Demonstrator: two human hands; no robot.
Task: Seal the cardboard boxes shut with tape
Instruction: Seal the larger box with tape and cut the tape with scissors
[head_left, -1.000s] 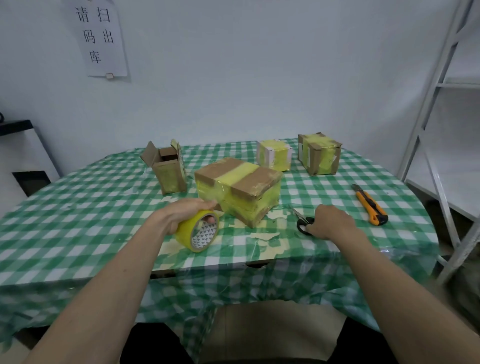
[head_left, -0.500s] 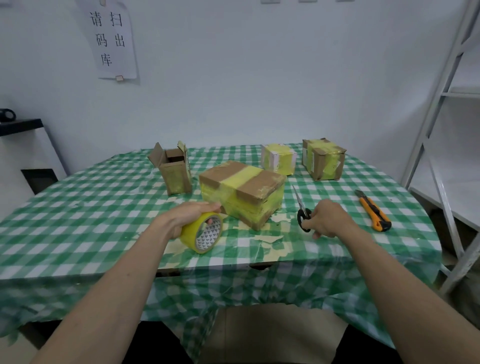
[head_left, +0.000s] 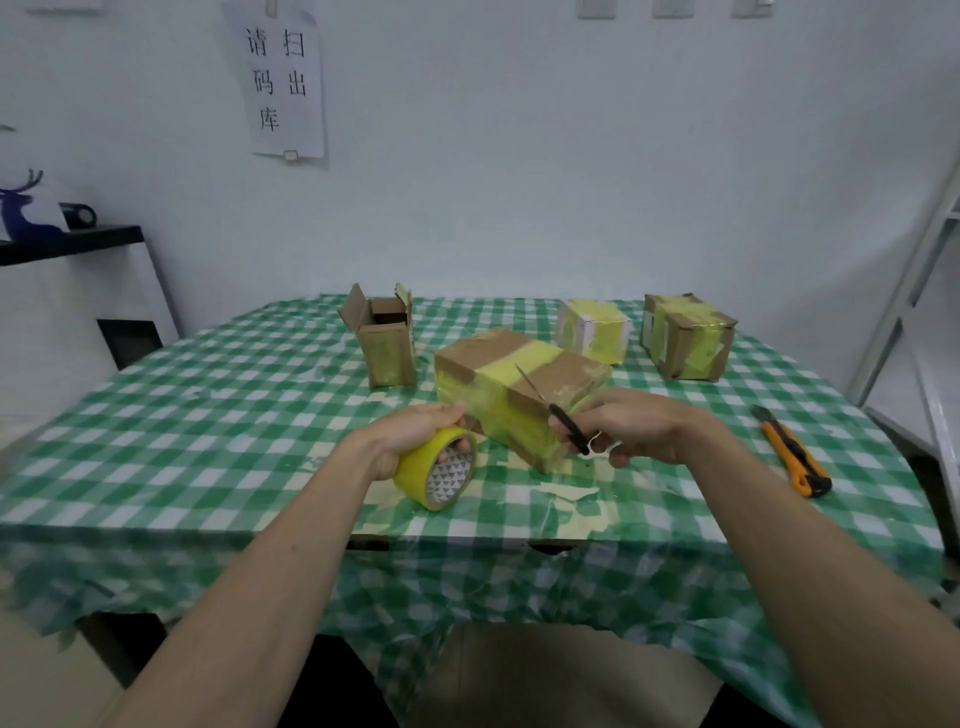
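On the checked table (head_left: 208, 415), your left hand (head_left: 415, 434) grips the yellow tape roll (head_left: 439, 467) near the front edge; your right hand (head_left: 639, 426) holds scissors (head_left: 558, 413) against the large taped box (head_left: 519, 382). Behind it, one small box (head_left: 384, 340) stands with flaps open, its inside dark; two taped boxes (head_left: 592, 330) (head_left: 685, 335) sit far right. A utility knife (head_left: 792, 452) lies at the right.

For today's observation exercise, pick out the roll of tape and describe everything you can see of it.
The roll of tape is bright yellow, wound on a core whose inner face is white with a pattern of small dark triangles. It looks like glossy plastic packing tape and a fairly full roll. It is tilted, its open side turned toward the camera, low over the near part of the checked tablecloth. The left hand grips it from above, fingertips showing inside the core. No loose end of tape is clearly visible.
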